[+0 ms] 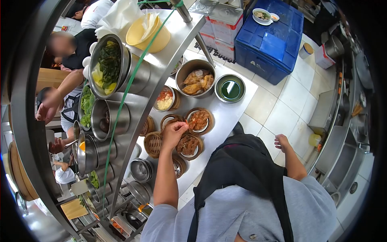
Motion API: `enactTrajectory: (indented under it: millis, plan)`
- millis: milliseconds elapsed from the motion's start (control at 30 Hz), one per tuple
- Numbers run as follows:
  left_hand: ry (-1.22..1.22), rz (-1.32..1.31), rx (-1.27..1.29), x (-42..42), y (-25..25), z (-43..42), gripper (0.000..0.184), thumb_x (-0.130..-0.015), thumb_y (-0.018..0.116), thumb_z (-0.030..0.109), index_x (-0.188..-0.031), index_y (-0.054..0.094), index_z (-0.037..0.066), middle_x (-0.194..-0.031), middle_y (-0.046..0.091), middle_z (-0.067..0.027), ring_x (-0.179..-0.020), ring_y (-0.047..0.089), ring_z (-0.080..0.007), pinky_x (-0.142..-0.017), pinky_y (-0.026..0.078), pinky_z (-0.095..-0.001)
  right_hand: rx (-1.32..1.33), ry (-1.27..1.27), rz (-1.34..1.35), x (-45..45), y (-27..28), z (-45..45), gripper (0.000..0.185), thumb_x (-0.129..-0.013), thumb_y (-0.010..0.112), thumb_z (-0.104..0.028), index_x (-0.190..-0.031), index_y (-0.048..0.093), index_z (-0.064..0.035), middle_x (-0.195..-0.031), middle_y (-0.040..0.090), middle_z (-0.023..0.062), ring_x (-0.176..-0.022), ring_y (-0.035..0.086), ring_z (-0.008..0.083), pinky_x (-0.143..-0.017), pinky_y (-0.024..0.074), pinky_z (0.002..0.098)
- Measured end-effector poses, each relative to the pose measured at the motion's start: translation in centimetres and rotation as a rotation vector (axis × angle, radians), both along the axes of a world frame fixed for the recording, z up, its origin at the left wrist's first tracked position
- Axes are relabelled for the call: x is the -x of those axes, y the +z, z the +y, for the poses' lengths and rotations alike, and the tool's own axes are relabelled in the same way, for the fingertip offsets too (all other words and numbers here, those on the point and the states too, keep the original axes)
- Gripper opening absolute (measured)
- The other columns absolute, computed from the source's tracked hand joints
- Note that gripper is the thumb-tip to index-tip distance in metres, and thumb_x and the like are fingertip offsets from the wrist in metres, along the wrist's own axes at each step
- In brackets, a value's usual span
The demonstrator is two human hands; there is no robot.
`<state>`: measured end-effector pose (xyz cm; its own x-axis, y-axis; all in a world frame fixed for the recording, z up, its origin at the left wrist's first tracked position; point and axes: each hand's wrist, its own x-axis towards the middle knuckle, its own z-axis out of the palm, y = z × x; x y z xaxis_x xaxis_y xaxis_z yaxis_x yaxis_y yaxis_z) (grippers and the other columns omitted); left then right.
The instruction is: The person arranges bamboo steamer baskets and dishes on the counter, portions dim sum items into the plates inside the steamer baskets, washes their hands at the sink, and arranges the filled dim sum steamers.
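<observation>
My left hand is held over the bamboo steamer baskets with thumb and fingertips pinched together; a tiny reddish bit shows at the tips, too small to name. Just beyond the fingertips stands a steamer basket of saucy brown meat pieces with red bits on top. Another basket of brown meat sits below it, and a third basket is partly hidden by the hand. To the left, a bamboo basket with a slatted base leans tilted. My right hand hangs over the floor at my side, loosely curled and holding nothing.
At the table's far end stand a pot of browned pieces and a bowl of green liquid. A bowl of red and pale chopped toppings is beside them. A steel shelf with bowls overhangs the left. Co-workers work beyond it.
</observation>
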<state>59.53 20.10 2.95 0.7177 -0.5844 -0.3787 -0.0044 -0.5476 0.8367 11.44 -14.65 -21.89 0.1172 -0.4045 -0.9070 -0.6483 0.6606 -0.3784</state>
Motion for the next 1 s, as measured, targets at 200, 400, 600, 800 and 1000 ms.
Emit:
enactTrajectory:
  millis: [200,400,600,800,1000]
  plan:
    - [-0.09,0.098,-0.118,0.8,0.6,4.5,0.02,-0.093,0.077,0.019,-0.098,0.078,-0.001,-0.083,0.072,0.0022,-0.077,0.061,-0.0056,-0.071,0.051,-0.0254,-0.009,0.0,0.018,1.1,-0.1,0.1,0.015,-0.096,0.057,-0.024,-0.108,0.06,-0.0151,-0.099,0.063,0.0029,-0.08,0.061,0.0173,-0.071,0.0514,0.0378]
    - [-0.197,0.015,-0.38,3.1,-2.4,8.3,0.02,-0.093,0.075,0.017,-0.101,0.077,-0.001,-0.085,0.076,-0.0049,-0.075,0.065,-0.0092,-0.071,0.053,-0.0298,-0.053,0.045,0.084,1.5,-0.5,0.0,0.015,-0.097,0.057,-0.024,-0.108,0.06,-0.0152,-0.099,0.063,0.003,-0.08,0.06,0.0175,-0.071,0.0512,0.0376]
    - [-0.057,-0.173,-0.434,5.9,-1.8,7.6,0.02,-0.09,0.072,0.018,-0.101,0.078,0.003,-0.089,0.076,-0.0181,-0.082,0.075,-0.0288,-0.075,0.056,-0.0372,-0.054,0.114,0.035,-0.1,-0.8,-1.9,0.015,-0.097,0.057,-0.024,-0.109,0.06,-0.0149,-0.099,0.062,0.0032,-0.081,0.06,0.0172,-0.072,0.0514,0.0378]
    - [-0.014,-0.45,-0.483,7.0,-1.7,6.7,0.017,-0.088,0.071,0.015,-0.098,0.079,0.004,-0.087,0.075,-0.0195,-0.082,0.073,-0.0368,-0.077,0.057,-0.0443,-0.024,0.204,-0.005,-2.4,-1.2,-6.3,0.016,-0.096,0.057,-0.025,-0.109,0.06,-0.0154,-0.099,0.062,0.0035,-0.081,0.06,0.0174,-0.073,0.0517,0.0388]
    - [0.073,-0.61,-0.444,8.4,-2.0,7.5,0.016,-0.087,0.076,0.02,-0.094,0.078,0.006,-0.088,0.074,-0.0142,-0.082,0.072,-0.0315,-0.075,0.056,-0.0418,0.078,0.199,-0.114,-0.6,-0.6,-10.0,0.019,-0.101,0.056,-0.032,-0.112,0.061,-0.0188,-0.111,0.065,0.003,-0.096,0.062,0.0189,-0.082,0.0518,0.039]
